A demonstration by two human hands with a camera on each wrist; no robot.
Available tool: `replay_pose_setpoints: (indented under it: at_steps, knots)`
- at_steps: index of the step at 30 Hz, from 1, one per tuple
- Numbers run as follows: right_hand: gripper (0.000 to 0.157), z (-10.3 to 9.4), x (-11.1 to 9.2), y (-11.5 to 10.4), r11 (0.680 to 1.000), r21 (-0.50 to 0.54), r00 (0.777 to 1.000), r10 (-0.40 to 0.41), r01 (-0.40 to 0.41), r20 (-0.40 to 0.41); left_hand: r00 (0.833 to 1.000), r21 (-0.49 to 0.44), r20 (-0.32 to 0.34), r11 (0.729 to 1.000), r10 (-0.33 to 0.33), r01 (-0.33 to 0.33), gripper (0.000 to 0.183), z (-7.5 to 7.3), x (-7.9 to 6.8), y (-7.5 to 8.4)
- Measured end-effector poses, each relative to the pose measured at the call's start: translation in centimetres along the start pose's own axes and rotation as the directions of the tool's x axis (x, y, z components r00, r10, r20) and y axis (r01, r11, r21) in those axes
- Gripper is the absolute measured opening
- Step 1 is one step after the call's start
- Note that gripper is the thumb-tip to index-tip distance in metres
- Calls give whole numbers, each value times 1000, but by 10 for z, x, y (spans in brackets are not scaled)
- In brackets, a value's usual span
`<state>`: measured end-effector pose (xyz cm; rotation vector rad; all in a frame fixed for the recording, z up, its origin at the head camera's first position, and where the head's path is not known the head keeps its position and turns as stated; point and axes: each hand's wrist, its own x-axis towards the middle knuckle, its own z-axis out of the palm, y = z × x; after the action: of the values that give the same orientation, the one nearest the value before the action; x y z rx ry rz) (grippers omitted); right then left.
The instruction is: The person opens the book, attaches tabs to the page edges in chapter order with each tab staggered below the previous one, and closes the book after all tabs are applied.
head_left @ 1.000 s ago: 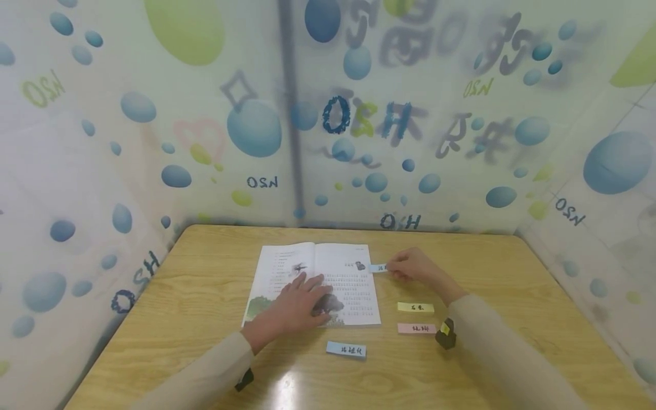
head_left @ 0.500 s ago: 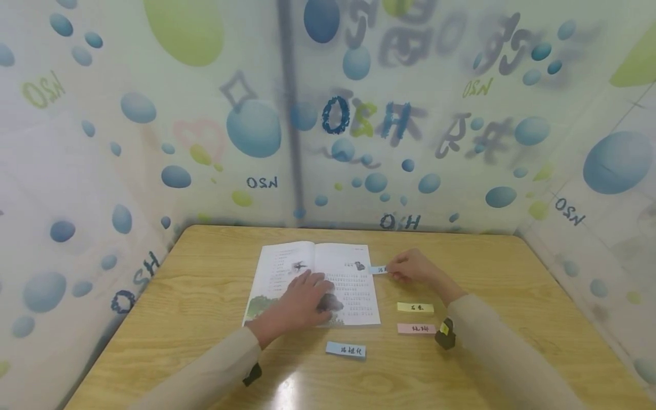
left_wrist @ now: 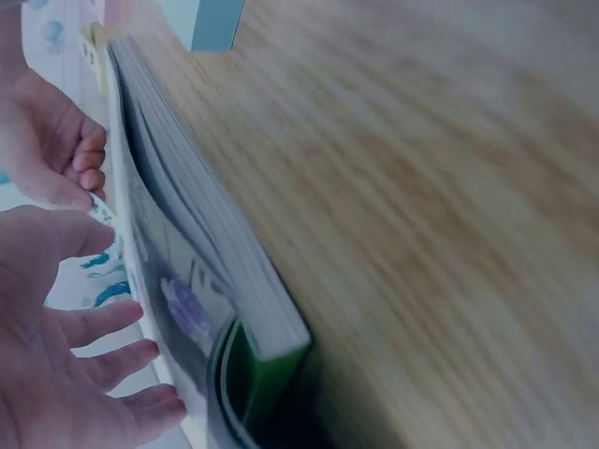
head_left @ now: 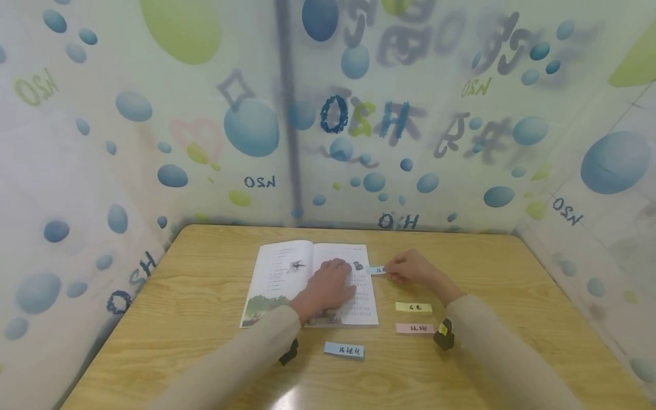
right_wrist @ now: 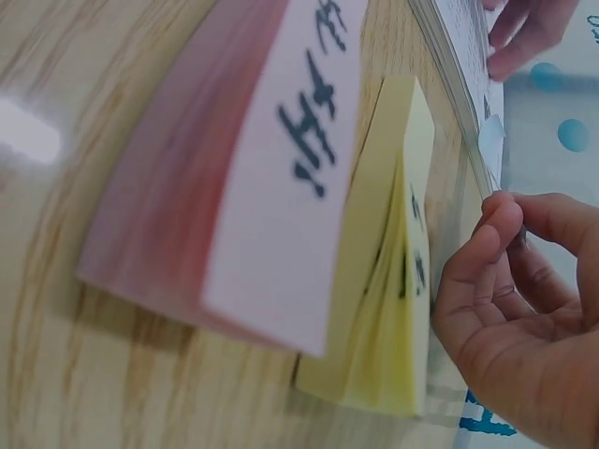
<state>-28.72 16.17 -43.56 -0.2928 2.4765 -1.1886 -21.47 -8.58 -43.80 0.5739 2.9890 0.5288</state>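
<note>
An open book point(head_left: 277, 273) lies on the wooden table, showing printed text and small pictures. My left hand point(head_left: 330, 285) rests on its right page; in the left wrist view that hand point(left_wrist: 75, 346) has its fingers extended along the page edge. At the book's upper right edge, my right hand point(head_left: 410, 267) pinches a light blue sticky note point(head_left: 376, 270) that carries handwriting. The right wrist view shows the note point(right_wrist: 490, 140) reaching the page edge from between my right thumb and fingertips. Part of its writing is hidden by the fingers.
Right of the book lie a yellow sticky note pad point(head_left: 413, 307) and a pink pad point(head_left: 414, 328), both handwritten. A blue pad point(head_left: 344, 349) lies in front of the book. Patterned sheet walls point(head_left: 435, 142) stand around the table point(head_left: 169, 319).
My left hand has slid right and up across the book onto the right page. My right hand stays at the page edge with the blue sticky note.
</note>
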Motion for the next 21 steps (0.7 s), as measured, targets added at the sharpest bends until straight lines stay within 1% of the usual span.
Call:
replay_pose_setpoints:
  at_steps: [3, 7, 10, 14, 18, 21]
  knots:
    - [17, 0, 0, 0, 1000, -9, 1000, -8, 8, 7, 1000, 2, -6, 1000, -31, 31, 50, 5, 10, 2]
    - [18, 0, 0, 1, 1000, -7, 1000, -14, 14, 15, 999, 16, -25, 999, -40, 40, 47, 10, 23, 5]
    - [18, 0, 0, 0, 1000, 0, 1000, -20, 20, 15, 999, 36, -18, 998, -50, 51, 45, 10, 29, 9]
    - [18, 1, 0, 0, 1000, 4, 1000, -28, 28, 13, 998, 75, 16, 995, -67, 66, 48, 9, 35, 13]
    - [17, 1, 1, 0, 1000, 4, 999, -27, 27, 16, 994, 55, 28, 993, -104, 102, 51, 10, 40, 16]
    - [17, 0, 1, 0, 1000, -1, 1000, -21, 21, 18, 992, 45, 23, 991, -126, 124, 52, 10, 45, 18]
